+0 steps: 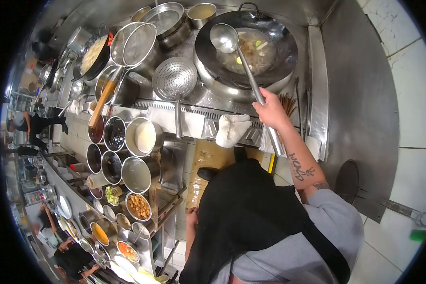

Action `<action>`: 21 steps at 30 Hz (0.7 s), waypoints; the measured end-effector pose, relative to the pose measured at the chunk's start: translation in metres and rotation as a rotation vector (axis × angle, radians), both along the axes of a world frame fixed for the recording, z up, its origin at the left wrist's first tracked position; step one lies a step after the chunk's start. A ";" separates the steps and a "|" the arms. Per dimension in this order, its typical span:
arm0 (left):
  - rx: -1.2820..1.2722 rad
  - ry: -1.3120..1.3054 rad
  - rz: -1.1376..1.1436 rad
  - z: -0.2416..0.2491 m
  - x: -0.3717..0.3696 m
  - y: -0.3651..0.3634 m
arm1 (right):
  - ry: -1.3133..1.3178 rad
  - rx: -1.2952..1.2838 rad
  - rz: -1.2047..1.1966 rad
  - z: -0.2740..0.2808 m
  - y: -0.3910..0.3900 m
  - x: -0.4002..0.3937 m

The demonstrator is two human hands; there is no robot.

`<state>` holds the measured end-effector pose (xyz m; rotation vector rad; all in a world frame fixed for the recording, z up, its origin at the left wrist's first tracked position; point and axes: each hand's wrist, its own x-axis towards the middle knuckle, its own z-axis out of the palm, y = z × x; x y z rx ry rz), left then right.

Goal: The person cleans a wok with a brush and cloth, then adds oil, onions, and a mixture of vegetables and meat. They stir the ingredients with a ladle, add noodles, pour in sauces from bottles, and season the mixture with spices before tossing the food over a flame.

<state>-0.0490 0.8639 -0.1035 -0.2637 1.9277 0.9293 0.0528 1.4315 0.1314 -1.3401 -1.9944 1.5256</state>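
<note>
My right hand is closed around the long handle of a metal ladle. The bowl of the ladle hangs over the left side of a large black wok. Pale soup lies in the wok, with noodle-like strands, brownish pieces and bits of green and yellow. My left hand hangs low beside the black apron, its fingers curled and nothing visible in them.
Left of the wok, a perforated skimmer and a wooden-handled strainer rest on the range. A folded white cloth lies on its front edge. Sauce pots and a bowl of fried pieces stand at left. Other people work farther off.
</note>
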 end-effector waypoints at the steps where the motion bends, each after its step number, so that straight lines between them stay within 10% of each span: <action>1: -0.002 -0.027 -0.014 0.006 -0.001 0.002 | 0.015 -0.056 0.005 0.006 0.000 -0.001; 15: 0.035 -0.072 0.134 0.011 0.010 0.016 | 0.729 -0.941 -0.038 0.071 0.048 0.020; 21: 0.000 -0.077 0.147 0.028 0.022 0.036 | 1.142 -0.949 0.077 0.098 0.154 0.023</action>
